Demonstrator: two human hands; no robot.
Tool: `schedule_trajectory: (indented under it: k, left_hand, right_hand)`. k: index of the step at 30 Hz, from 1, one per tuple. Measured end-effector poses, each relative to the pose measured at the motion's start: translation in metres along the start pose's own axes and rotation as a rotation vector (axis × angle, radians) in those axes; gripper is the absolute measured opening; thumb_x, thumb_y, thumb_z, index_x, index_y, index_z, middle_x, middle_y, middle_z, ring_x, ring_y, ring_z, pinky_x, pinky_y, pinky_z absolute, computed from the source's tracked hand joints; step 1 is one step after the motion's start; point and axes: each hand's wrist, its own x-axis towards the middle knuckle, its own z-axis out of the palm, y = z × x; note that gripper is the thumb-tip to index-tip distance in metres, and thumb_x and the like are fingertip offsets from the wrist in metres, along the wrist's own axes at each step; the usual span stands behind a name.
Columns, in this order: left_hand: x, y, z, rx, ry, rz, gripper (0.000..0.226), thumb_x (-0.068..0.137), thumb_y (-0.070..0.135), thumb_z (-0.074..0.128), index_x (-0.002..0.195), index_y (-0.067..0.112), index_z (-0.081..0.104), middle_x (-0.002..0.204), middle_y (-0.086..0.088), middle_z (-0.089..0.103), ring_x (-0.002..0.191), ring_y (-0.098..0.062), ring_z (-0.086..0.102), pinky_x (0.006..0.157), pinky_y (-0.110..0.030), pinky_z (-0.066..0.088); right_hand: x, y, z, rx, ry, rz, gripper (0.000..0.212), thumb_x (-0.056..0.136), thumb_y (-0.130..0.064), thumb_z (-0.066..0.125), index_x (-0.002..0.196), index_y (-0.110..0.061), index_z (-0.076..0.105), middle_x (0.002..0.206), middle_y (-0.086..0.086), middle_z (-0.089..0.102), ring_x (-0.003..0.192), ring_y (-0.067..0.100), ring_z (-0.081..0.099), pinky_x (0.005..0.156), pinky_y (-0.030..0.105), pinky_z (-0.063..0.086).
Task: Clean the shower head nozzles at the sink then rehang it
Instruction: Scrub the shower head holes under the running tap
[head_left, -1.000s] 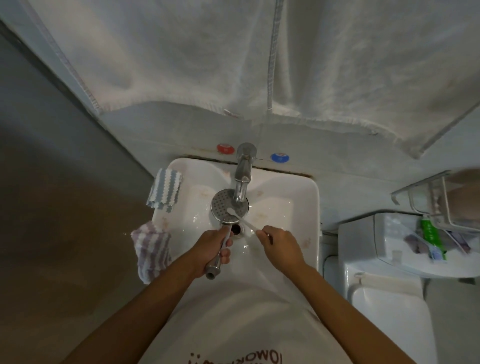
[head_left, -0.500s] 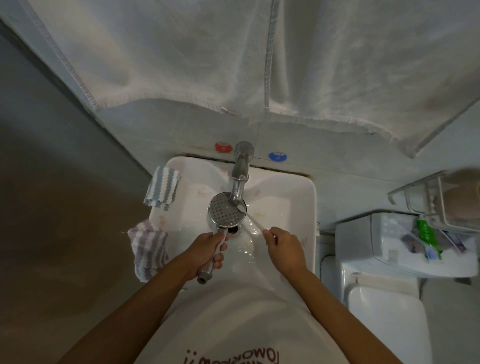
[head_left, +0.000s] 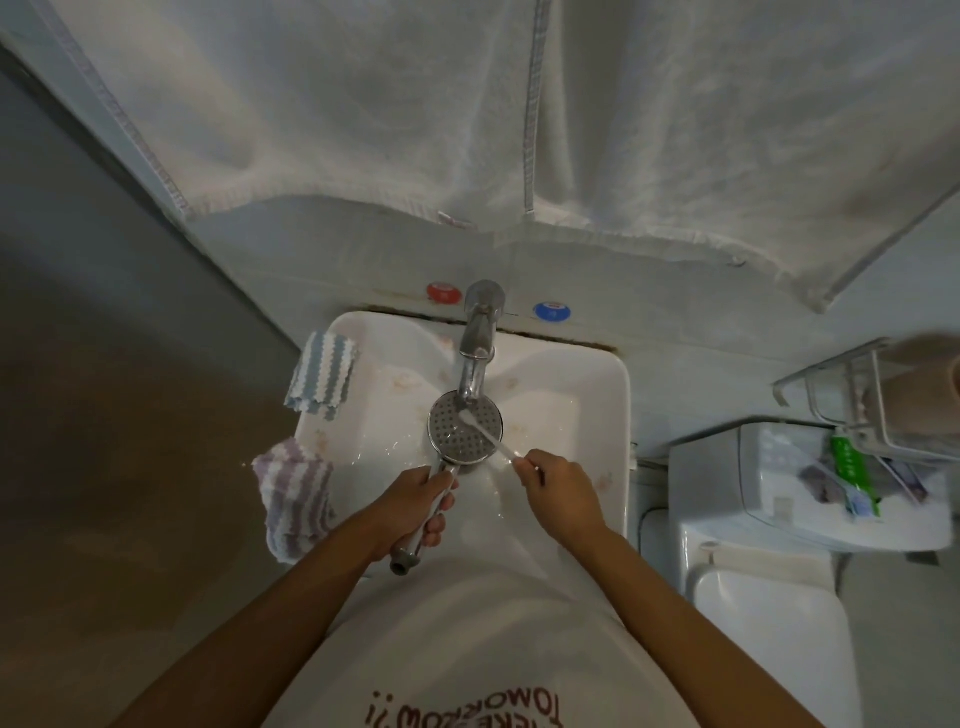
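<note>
The shower head (head_left: 466, 434) sat at the centre of the frame, over the basin of the sink (head_left: 597, 395) and just below the spout of the tap (head_left: 477, 358), its perforated face turned up toward the camera. Its long axis ran from that round face down and slightly left along the handle, which passed through the left hand (head_left: 415, 506); the fingers of that hand were curled round the handle, with the grey threaded end sticking out below them toward the lower part of the frame. The right hand (head_left: 558, 491) lay to the lower right of the face, its fingers pinching the near end of a white toothbrush (head_left: 485, 434). The brush slanted up and left from those fingers, crossing the rim of the face, so that its bristled tip rested on the nozzles in the upper middle of the disc, close under the spout. The brushing stroke therefore seemed to run along that diagonal, toward or away from the right hand, with the left hand only steadying the head. Whether water was running from the tap could not be told. Two striped cloths (head_left: 322, 379) hung over the sink's left rim, well clear of both hands.
</note>
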Motion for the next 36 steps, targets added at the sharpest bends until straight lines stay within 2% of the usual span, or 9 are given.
schedule_trajectory:
  k: [5,10,17,21,23,25,29,33,36]
  left_hand:
    - [0.000,0.000,0.000,0.082,0.007,0.023,0.023,0.101,0.027,0.043,0.101,0.005,0.051,0.071,-0.006,0.046,0.042,-0.012,0.039,0.040,-0.023,0.036]
    - [0.004,0.005,0.004,0.164,0.034,0.040,0.022,0.101,0.026,0.042,0.099,0.007,0.050,0.074,-0.008,0.048,0.042,-0.012,0.041,0.041,-0.025,0.039]
    - [0.006,0.007,0.004,0.239,0.049,0.080,0.022,0.100,0.027,0.042,0.100,0.006,0.048,0.077,-0.010,0.049,0.043,-0.012,0.043,0.041,-0.026,0.041]
    - [0.005,0.005,0.003,0.243,0.032,0.081,0.021,0.100,0.026,0.043,0.099,0.006,0.048,0.078,-0.009,0.049,0.044,-0.013,0.043,0.041,-0.026,0.041]
    - [0.005,0.005,0.003,0.229,0.039,0.077,0.020,0.100,0.025,0.043,0.099,0.005,0.048,0.078,-0.009,0.048,0.044,-0.013,0.042,0.041,-0.026,0.041]
    - [0.005,0.006,0.000,0.220,0.039,0.073,0.020,0.100,0.024,0.043,0.099,0.005,0.049,0.078,-0.010,0.048,0.044,-0.012,0.043,0.042,-0.026,0.041]
    - [0.006,0.006,0.002,0.203,0.040,0.060,0.020,0.100,0.023,0.043,0.099,0.005,0.049,0.078,-0.009,0.049,0.043,-0.013,0.043,0.041,-0.026,0.041]
    - [0.006,0.008,0.003,0.162,0.055,0.046,0.020,0.100,0.024,0.043,0.097,0.006,0.049,0.075,-0.008,0.048,0.042,-0.013,0.041,0.040,-0.025,0.039]
    - [0.007,0.009,0.001,0.140,0.048,0.043,0.020,0.100,0.025,0.043,0.098,0.005,0.049,0.075,-0.008,0.048,0.042,-0.013,0.040,0.040,-0.024,0.038]
  right_hand:
    - [0.009,-0.004,-0.005,0.025,0.062,0.077,0.036,0.102,-0.037,0.045,0.072,-0.018,0.050,0.063,0.000,0.051,0.062,0.025,0.050,0.056,0.033,0.034]
    - [0.011,-0.013,0.000,-0.017,-0.029,-0.035,0.039,0.101,-0.041,0.045,0.065,-0.025,0.044,0.060,-0.004,0.047,0.063,0.027,0.051,0.055,0.032,0.033]
    - [0.011,-0.018,0.002,-0.030,-0.003,-0.068,0.037,0.102,-0.041,0.045,0.083,-0.015,0.063,0.075,0.009,0.066,0.070,0.030,0.058,0.058,0.033,0.036]
    - [0.016,-0.011,-0.006,0.008,0.081,0.025,0.038,0.102,-0.039,0.043,0.073,-0.017,0.053,0.062,-0.002,0.051,0.063,0.025,0.052,0.054,0.031,0.033]
    - [0.011,-0.009,-0.003,-0.028,-0.007,-0.033,0.039,0.102,-0.040,0.045,0.069,-0.020,0.046,0.056,-0.007,0.044,0.060,0.025,0.049,0.050,0.031,0.028]
    - [0.005,-0.008,-0.001,-0.075,-0.057,-0.070,0.039,0.101,-0.042,0.045,0.067,-0.023,0.043,0.058,-0.004,0.045,0.061,0.027,0.048,0.052,0.032,0.030]
    - [0.012,-0.002,-0.005,-0.038,0.057,0.021,0.039,0.101,-0.040,0.045,0.068,-0.021,0.044,0.061,0.000,0.048,0.063,0.029,0.048,0.056,0.034,0.033]
    - [0.004,-0.006,0.005,-0.097,-0.076,-0.092,0.042,0.100,-0.045,0.045,0.064,-0.024,0.040,0.064,0.004,0.054,0.063,0.028,0.047,0.056,0.035,0.036]
    - [0.008,-0.003,0.000,-0.038,0.024,0.010,0.037,0.101,-0.042,0.045,0.070,-0.021,0.046,0.067,0.007,0.056,0.066,0.030,0.049,0.057,0.034,0.035]
